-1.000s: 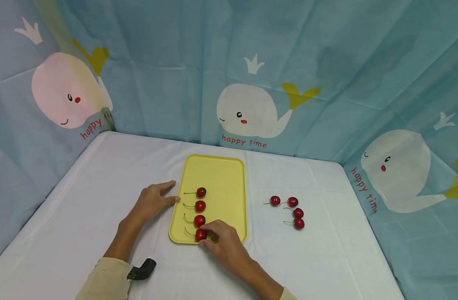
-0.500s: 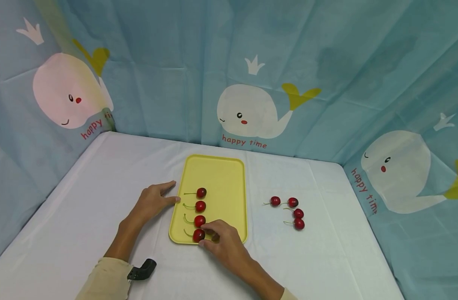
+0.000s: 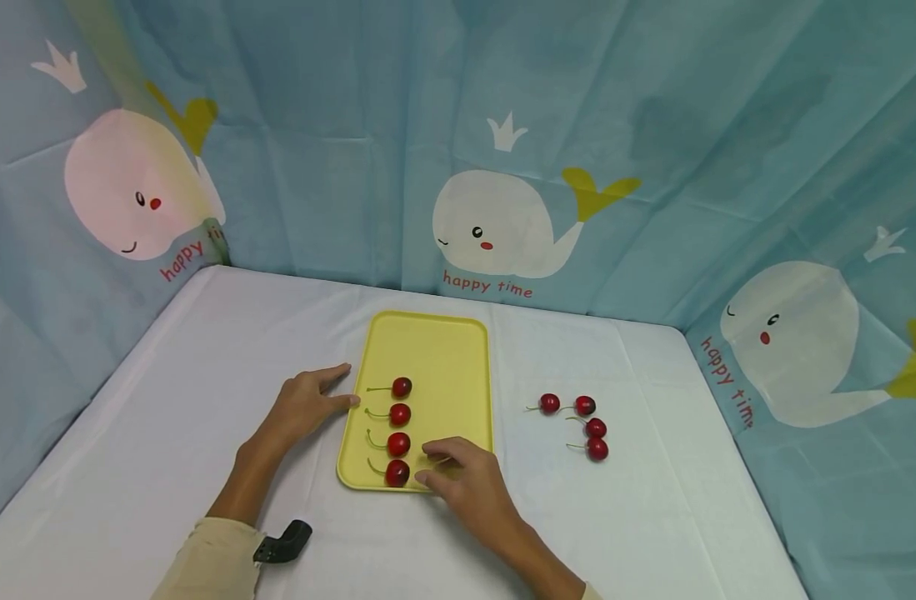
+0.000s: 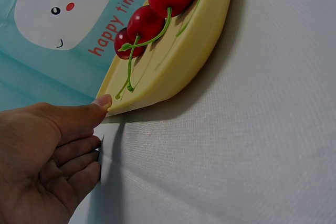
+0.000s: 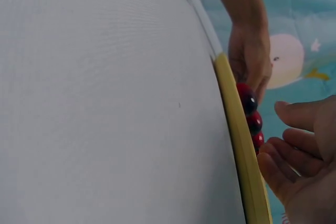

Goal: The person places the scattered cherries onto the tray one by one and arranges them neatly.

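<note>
Several red cherries with green stems stand in a column along the left part of the yellow tray (image 3: 450,350); the nearest cherry (image 3: 397,473) lies by its front rim. My right hand (image 3: 468,487) hovers just right of that cherry, thumb and fingers apart, holding nothing. In the right wrist view, my right hand (image 5: 307,161) shows a gap between thumb and fingers beside the tray rim. My left hand (image 3: 303,408) rests at the tray's left edge. In the left wrist view, the thumb of my left hand (image 4: 47,156) touches the rim, its other fingers loosely bent below.
To the right of the tray, several more cherries (image 3: 596,427) lie on the white tablecloth (image 3: 653,517). A blue curtain (image 3: 315,192) with printed whales rises behind the table. A black piece (image 3: 285,543) is at the left sleeve.
The nearest cherry has shifted slightly left on the tray. My right hand has let go of it and drawn back to the right. The left hand stays put.
</note>
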{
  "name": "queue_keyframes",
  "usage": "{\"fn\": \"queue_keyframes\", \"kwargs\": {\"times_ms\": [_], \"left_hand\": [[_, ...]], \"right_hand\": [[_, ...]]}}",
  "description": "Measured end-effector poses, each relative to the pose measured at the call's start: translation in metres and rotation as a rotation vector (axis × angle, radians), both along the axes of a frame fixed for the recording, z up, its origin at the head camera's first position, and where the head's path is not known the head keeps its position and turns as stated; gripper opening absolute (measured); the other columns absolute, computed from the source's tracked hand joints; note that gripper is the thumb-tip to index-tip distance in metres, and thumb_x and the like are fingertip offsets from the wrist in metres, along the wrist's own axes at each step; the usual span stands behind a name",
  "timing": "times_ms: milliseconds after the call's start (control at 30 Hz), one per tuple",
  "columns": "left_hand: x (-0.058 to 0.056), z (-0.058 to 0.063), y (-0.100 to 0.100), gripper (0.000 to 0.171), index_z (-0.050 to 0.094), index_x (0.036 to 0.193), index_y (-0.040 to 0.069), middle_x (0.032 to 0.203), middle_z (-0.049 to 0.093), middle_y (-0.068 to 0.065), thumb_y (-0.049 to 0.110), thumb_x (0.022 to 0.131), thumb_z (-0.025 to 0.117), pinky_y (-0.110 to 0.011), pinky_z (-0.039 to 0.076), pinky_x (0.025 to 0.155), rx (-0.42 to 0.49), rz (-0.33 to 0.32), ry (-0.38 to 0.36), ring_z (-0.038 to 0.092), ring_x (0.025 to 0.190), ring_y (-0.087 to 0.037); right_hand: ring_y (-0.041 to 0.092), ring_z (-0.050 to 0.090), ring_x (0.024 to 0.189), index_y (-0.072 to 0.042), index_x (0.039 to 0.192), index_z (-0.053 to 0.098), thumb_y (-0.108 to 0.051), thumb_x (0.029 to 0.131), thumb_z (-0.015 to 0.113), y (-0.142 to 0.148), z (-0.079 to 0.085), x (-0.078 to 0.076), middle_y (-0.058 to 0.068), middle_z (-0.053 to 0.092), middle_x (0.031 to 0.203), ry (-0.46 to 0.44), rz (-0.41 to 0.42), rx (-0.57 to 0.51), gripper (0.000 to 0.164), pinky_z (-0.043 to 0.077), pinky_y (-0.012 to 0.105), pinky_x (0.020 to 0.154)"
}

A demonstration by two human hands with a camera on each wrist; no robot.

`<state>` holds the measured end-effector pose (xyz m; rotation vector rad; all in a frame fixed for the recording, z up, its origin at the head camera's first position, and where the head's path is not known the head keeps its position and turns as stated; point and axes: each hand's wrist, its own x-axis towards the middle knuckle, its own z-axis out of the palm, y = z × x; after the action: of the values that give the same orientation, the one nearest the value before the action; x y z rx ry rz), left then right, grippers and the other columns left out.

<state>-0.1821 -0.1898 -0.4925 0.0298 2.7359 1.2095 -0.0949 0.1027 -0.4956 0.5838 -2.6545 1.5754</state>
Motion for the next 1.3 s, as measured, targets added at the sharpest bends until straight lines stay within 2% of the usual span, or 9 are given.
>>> {"fn": "queue_keyframes", "kwargs": {"times_ms": [300,533,733,967,1300], "left_hand": [[0.001,-0.002,0.0,0.071,0.052,0.156,0.005,0.16,0.049,-0.022,0.033,0.096,0.078,-0.066,0.032,0.124,0.003,0.0,0.005,0.038,0.153,-0.048],[0.0,-0.003,0.002,0.072,0.051,0.157,0.005,0.16,0.049,-0.021,0.033,0.096,0.078,-0.065,0.033,0.124,0.002,-0.006,0.011,0.038,0.153,-0.047],[0.001,0.0,0.003,0.071,0.052,0.156,0.005,0.16,0.049,-0.021,0.032,0.097,0.078,-0.065,0.033,0.124,-0.007,0.0,0.011,0.038,0.153,-0.047],[0.001,0.001,0.003,0.071,0.051,0.157,0.006,0.161,0.048,-0.021,0.032,0.097,0.077,-0.065,0.033,0.124,-0.005,0.006,-0.005,0.037,0.153,-0.047],[0.0,-0.001,0.001,0.071,0.05,0.157,0.006,0.161,0.048,-0.021,0.032,0.097,0.077,-0.065,0.032,0.124,-0.006,0.008,-0.005,0.037,0.153,-0.048]], "right_hand": [[0.023,0.076,0.103,-0.007,0.116,0.079,-0.018,0.089,0.087,0.016,0.003,-0.001,0.005,0.079,0.114,-0.013,-0.065,-0.095,0.03,0.063,0.035,0.096],[0.023,0.076,0.105,-0.01,0.117,0.079,-0.02,0.089,0.088,0.031,0.005,-0.003,0.001,0.078,0.116,-0.04,-0.106,-0.127,0.031,0.063,0.035,0.097],[0.021,0.076,0.101,-0.009,0.115,0.08,-0.019,0.088,0.089,0.049,0.006,-0.005,0.002,0.078,0.113,-0.063,-0.152,-0.157,0.03,0.062,0.03,0.096],[0.018,0.076,0.099,-0.008,0.116,0.079,-0.017,0.089,0.087,0.069,0.006,-0.006,0.009,0.078,0.114,-0.068,-0.186,-0.188,0.03,0.06,0.026,0.098],[0.019,0.075,0.101,-0.006,0.118,0.078,-0.016,0.09,0.087,0.097,0.006,-0.008,0.006,0.078,0.116,-0.059,-0.269,-0.182,0.031,0.059,0.021,0.098]]}}
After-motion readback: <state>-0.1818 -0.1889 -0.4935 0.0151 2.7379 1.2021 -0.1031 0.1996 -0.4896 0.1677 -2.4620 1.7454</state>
